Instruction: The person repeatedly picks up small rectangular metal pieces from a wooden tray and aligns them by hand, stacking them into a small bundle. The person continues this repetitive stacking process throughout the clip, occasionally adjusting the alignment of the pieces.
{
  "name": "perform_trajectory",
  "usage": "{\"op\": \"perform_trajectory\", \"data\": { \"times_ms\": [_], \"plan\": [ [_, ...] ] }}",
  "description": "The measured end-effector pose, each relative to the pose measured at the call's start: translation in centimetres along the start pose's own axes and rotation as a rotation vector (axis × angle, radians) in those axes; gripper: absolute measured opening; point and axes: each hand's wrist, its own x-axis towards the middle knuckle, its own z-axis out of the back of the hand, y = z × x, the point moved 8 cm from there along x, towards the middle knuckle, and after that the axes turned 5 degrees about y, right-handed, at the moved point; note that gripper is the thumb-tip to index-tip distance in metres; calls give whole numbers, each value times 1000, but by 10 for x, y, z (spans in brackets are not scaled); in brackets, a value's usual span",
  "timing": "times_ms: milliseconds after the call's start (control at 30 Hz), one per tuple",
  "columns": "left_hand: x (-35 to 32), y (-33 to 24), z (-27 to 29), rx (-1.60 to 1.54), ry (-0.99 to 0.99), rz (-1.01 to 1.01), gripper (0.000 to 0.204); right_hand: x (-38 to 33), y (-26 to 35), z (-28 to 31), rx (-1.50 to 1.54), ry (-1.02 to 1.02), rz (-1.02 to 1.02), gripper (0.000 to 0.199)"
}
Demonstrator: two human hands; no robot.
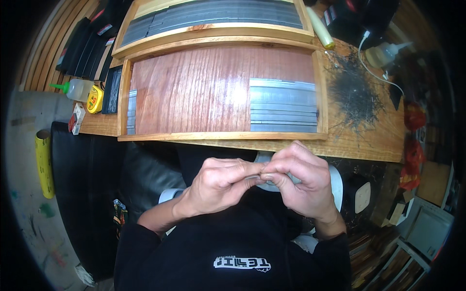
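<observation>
My left hand (221, 182) and my right hand (303, 179) meet over my lap, just short of the table's front edge. Their thumbs and fingertips are pinched together. Whatever is between them is too small or too hidden to make out. Beyond the hands lies a shallow wooden tray (223, 137) with a reddish wood-grain bottom. A block of dark grey strips (284, 104) fills its right part, and a few narrow grey strips (131, 111) line its left end.
Behind it, another wooden tray (218, 33) is full of grey strips. Dark shavings (357, 94) litter the table's right side near a white cable and a squeeze bottle (383, 54). At the left are a green-tipped bottle (79, 89), a yellow tape measure (95, 100) and black boxes (87, 48).
</observation>
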Motion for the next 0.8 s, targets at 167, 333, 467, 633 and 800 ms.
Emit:
{"op": "perform_trajectory", "data": {
  "times_ms": [167,333,467,633,800],
  "plan": [
    [10,-15,9,249,-80,-175,35,9,14,-1,-38,-79,213,17],
    [16,6,6,325,-45,-74,29,12,-15,-7,33,-83,101,24],
    [8,2,4,277,-48,-127,31,8,-8,-11,-4,-30,130,25],
    [21,-17,14,356,-90,-203,32,16,17,0,-143,-95,290,21],
    [19,1,12,219,-122,-120,30,22,-7,2,21,-94,181,23]
  ]
}}
